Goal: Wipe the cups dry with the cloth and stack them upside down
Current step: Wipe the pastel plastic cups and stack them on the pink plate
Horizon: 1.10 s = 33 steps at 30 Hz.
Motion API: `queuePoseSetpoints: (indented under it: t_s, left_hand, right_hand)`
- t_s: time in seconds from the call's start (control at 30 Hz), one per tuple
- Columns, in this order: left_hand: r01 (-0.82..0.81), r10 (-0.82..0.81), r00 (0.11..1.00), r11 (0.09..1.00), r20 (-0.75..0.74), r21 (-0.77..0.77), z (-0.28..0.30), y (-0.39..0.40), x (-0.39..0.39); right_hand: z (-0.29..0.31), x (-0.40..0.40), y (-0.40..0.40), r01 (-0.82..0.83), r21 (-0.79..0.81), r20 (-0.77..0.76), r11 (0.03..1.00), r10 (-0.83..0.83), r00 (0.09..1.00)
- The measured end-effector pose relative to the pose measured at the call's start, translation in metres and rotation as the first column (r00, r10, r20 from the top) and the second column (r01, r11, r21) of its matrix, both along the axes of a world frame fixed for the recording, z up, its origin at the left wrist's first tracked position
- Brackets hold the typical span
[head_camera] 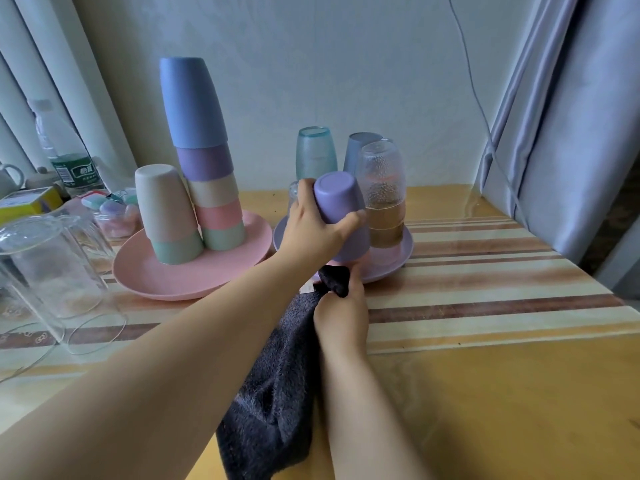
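Note:
My left hand [311, 223] grips an upside-down purple cup [341, 209] above the purple plate [391, 268]; a pink cup rim shows just beneath it. My right hand [341, 306] holds a dark cloth [273, 393] at the plate's front edge, and the cloth hangs down toward me. On the pink plate [156, 282] stands a tall upside-down stack topped by a blue cup [190, 102], and beside it a short stack with a beige cup [162, 202] on a green one. Behind my left hand stand a teal glass [315, 150], a blue cup [356, 147] and stacked clear glasses [381, 188].
Clear glass tumblers [52, 265] stand upside down at the left. A water bottle [65, 157], a yellow box [24, 202] and a small jar of soaps [114, 216] sit at the back left. Curtains [571, 116] hang at the right, along the table edge.

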<state>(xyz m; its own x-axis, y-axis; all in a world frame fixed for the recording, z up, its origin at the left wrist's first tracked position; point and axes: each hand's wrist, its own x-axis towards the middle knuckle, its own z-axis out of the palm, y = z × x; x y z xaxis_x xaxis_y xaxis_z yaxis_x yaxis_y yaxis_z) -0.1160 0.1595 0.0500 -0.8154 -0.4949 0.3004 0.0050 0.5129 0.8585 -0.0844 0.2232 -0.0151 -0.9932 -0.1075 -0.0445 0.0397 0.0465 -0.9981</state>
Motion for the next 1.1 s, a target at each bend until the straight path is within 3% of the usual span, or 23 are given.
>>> queuePoseSetpoints:
  t_s: [0.1, 0.6, 0.8, 1.1]
  left_hand:
    - [0.003, -0.003, 1.000, 1.000, 0.006, 0.020, 0.006, -0.001, 0.005]
    - [-0.006, 0.014, 0.997, 0.994, -0.071, 0.107, 0.009, 0.005, 0.003]
    - [-0.040, 0.050, 0.995, 0.993, -0.085, 0.108, 0.015, -0.002, 0.002]
    - [0.041, -0.028, 0.995, 0.990, -0.093, 0.137, 0.013, -0.010, 0.012]
  right_hand:
    - [0.000, -0.001, 0.003, -0.032, 0.077, -0.006, 0.997, 0.033, 0.999]
    - [0.010, 0.003, 0.014, -0.113, 0.068, -0.011, 0.991, 0.114, 0.993]
    - [0.007, 0.007, 0.009, 0.004, 0.046, -0.051, 0.999, -0.002, 0.999]
    - [0.006, 0.003, 0.005, 0.089, -0.012, -0.054, 0.996, -0.089, 0.995]
